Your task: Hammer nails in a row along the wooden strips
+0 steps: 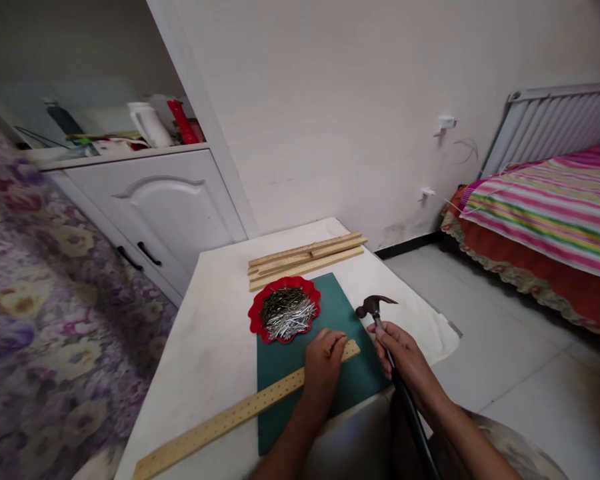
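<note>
My right hand (pixel 399 350) is wrapped round the shaft of a claw hammer (pixel 373 307), close below its head. The hammer is raised over the right edge of a green mat (pixel 280 363), its long dark handle running down toward me. On the mat, my left hand (pixel 325 357) rests over a wooden strip (pixel 240 410) dotted with rows of small holes or nail heads. Its fingers are pressed together; what they pinch, if anything, is too small to make out. Just beyond lies a scalloped red dish (pixel 254 323) holding dark nails (pixel 283 303) and silvery nails (pixel 293 321).
Several wooden strips (pixel 305 257) lie at the far side of the white table (pixel 205 333). A cabinet (pixel 160 207) and floral curtain (pixel 45 333) stand left. The bed (pixel 555 200) is on the right, past the tiled floor (pixel 520 333).
</note>
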`<action>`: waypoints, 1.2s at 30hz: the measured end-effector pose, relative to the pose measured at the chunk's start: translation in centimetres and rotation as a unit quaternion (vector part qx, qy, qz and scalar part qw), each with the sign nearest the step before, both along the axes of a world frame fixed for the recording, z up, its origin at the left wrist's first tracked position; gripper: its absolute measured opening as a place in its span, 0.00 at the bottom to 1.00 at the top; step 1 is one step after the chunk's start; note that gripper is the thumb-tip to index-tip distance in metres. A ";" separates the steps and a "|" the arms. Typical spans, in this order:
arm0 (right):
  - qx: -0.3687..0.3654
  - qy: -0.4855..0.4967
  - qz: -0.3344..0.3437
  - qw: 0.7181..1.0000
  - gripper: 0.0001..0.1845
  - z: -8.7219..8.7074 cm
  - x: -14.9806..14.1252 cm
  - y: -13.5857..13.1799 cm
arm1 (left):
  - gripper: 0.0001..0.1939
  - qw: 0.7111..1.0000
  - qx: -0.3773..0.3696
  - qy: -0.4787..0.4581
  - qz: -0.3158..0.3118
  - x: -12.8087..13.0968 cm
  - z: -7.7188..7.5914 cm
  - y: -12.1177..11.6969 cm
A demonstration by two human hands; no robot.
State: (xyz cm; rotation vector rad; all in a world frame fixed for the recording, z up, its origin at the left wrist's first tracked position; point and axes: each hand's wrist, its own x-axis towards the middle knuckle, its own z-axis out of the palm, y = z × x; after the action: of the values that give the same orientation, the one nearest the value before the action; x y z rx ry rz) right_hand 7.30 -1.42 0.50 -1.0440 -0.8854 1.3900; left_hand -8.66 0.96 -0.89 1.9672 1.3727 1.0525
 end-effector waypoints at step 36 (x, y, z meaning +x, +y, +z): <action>0.043 -0.171 0.120 0.977 0.12 2.3 -0.6 -3.0 | 0.12 0.995 0.004 0.097 0.007 0.3 -0.7 0.3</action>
State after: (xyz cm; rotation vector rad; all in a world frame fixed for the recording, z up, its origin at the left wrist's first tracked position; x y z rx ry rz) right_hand 6.68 -4.47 2.83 -1.1589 -1.3496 1.3745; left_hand -8.41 1.29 -1.63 2.1143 1.4878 0.8932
